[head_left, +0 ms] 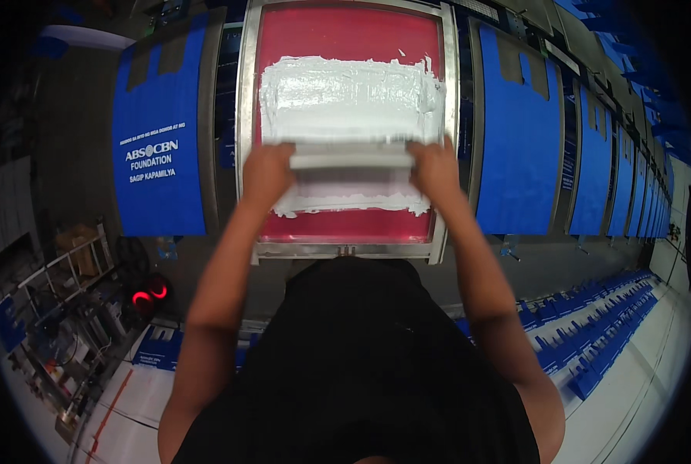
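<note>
A screen-printing frame point(451, 69) with a pale metal rim and red mesh point(345, 35) lies in front of me. Thick white ink point(337, 89) covers much of the mesh, heaviest on its far half. Across the ink runs a pale squeegee point(351, 161), slightly smeared by motion. My left hand point(269, 172) is closed round its left end, and my right hand point(436, 172) grips the right end. Nearer to me, behind the squeegee, the ink looks thinner, with a ragged white edge. Whatever is under the screen is hidden.
Left of the frame, a blue bag point(160, 193) with white printing lies on a flat board. Plain blue bags point(519, 155) lie on boards in a row to the right. Several more blue bags point(593, 352) are spread at lower right. A metal rack point(59, 263) stands at lower left.
</note>
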Motion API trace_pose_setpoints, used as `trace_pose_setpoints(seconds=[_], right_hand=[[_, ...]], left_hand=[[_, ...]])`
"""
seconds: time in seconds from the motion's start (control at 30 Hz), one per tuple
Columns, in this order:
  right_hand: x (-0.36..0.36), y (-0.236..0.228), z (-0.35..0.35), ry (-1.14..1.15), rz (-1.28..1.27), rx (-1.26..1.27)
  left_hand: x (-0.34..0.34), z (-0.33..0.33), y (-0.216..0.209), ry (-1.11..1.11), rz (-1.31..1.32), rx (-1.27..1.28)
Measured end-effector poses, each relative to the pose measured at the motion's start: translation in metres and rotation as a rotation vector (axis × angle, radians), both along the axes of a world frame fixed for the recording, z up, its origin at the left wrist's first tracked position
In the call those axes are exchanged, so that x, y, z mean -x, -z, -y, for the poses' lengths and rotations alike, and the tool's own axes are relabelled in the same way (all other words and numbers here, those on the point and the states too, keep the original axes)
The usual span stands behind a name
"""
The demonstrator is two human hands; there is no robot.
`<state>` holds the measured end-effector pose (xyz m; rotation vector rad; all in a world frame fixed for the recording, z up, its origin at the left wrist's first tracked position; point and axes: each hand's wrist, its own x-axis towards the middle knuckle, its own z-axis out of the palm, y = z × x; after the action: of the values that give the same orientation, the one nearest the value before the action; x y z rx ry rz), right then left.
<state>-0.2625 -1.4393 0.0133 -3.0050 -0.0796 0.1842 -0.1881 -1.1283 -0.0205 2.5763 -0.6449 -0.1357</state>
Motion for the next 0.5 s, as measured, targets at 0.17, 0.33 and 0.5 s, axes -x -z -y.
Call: trace_pose_setpoints(seconds=[0.17,0.33,0.5], right_hand=[[-0.122,-0.021,0.035,-0.053,-0.036,0.075],[0.021,-0.045,-0.008,-0.052,-0.341,0.081],[0.07,0.005,-0.005,-0.033,-0.03,-0.05]], left_hand=[[-0.121,0.034,-0.04,0.004,-0.121,-0.172],[0.024,-0.024,-0.032,0.068,-0.238,-0.15],[0.056,-0.018,-0.006,0.138,-0.021,0.063]])
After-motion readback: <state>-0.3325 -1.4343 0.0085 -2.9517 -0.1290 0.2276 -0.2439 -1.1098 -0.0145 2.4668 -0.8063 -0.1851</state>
